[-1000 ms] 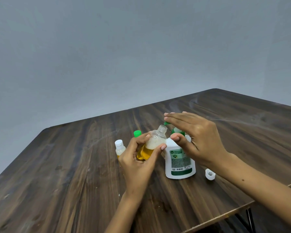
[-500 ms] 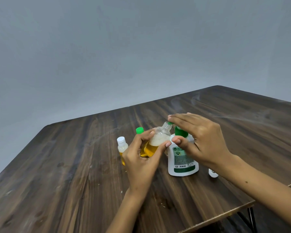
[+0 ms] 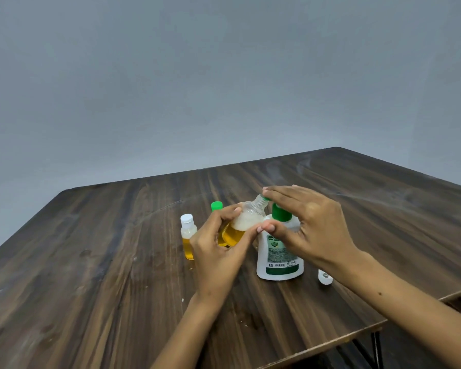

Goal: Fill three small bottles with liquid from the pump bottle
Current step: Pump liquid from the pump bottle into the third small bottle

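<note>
My left hand [image 3: 215, 251] grips a small clear bottle [image 3: 244, 222], tilted, uncapped, partly filled with yellow liquid and foam. Its open neck sits under the green nozzle of the white pump bottle [image 3: 278, 258]. My right hand [image 3: 308, 223] lies over the green pump head with straight fingers, thumb near the bottle's shoulder. A white-capped small bottle [image 3: 188, 235] with yellow liquid stands to the left. A green-capped bottle [image 3: 216, 206] stands behind my left hand, mostly hidden.
A loose white cap [image 3: 325, 278] lies on the dark wooden table [image 3: 104, 262] right of the pump bottle, close to my right wrist. The table's near edge runs diagonally at the lower right. A plain grey wall stands behind.
The pump head has risen from its pressed-down position and my right hand has lifted with it. My left hand keeps the tilted bottle under the nozzle.
</note>
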Available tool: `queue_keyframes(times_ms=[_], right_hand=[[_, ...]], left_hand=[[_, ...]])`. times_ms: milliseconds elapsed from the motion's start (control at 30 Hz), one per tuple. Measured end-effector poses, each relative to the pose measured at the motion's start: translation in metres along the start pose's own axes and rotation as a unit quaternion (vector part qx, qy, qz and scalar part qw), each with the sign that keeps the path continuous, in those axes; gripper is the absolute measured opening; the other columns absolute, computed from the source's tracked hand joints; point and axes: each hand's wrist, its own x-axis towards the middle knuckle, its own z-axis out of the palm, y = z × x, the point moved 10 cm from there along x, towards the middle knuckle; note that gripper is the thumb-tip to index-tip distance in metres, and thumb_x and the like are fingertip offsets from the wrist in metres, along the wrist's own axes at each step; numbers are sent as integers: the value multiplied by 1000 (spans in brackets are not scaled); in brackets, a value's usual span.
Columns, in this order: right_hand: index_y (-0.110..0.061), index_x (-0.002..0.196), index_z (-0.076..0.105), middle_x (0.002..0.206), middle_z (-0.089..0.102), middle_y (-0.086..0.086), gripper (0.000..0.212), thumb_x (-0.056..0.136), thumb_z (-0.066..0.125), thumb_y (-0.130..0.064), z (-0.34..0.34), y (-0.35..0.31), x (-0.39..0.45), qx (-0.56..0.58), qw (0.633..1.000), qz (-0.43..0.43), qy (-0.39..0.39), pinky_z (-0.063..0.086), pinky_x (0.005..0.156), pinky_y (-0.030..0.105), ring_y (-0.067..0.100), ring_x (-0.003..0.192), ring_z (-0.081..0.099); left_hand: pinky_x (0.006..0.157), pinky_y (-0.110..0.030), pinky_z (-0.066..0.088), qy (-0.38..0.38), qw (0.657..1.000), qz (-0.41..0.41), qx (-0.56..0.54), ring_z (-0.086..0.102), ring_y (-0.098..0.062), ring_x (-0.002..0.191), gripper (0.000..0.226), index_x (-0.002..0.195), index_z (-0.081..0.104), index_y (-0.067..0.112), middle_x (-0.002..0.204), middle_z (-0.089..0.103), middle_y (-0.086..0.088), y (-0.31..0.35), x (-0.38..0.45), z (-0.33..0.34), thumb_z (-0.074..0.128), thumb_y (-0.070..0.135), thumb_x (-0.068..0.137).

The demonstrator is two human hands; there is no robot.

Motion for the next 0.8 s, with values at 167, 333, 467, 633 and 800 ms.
queue_keyframes(times_ms=[167,333,467,633,800], right_hand=[[-12,116,70,121,66,2,81,92,22,-72,-7,0,14,29,999,-13,-30,47,97,36,18,113,62],[-10,114,71,118,67,2,80,90,28,-73,0,-2,5,23,1000,4,-16,53,90,36,17,111,63],[-12,118,69,122,65,1,80,90,27,-74,0,1,11,42,998,2,-50,55,88,43,19,115,61],[-14,124,65,129,61,-1,82,89,23,-75,3,-1,17,46,995,-4,-92,50,96,40,16,123,54],[-14,123,65,128,61,-3,80,89,27,-75,3,7,8,93,992,30,-80,51,96,37,11,123,55]], left_hand=[[84,-20,55,22,1000,5,3,68,-4,99,38,96,69,5,100,72,5,2,0,-1,88,25,70],[84,-21,55,28,999,14,-12,69,-4,98,38,96,69,7,102,72,5,1,3,-2,82,34,74],[83,-28,58,30,999,18,0,69,-7,99,40,99,69,5,105,74,-1,3,2,-1,80,35,74],[82,-30,58,38,998,37,21,69,-9,100,41,98,69,2,107,73,-2,6,6,-3,79,35,76],[81,-33,58,27,995,63,68,69,-9,99,44,98,70,2,107,73,1,12,6,1,75,41,78]])
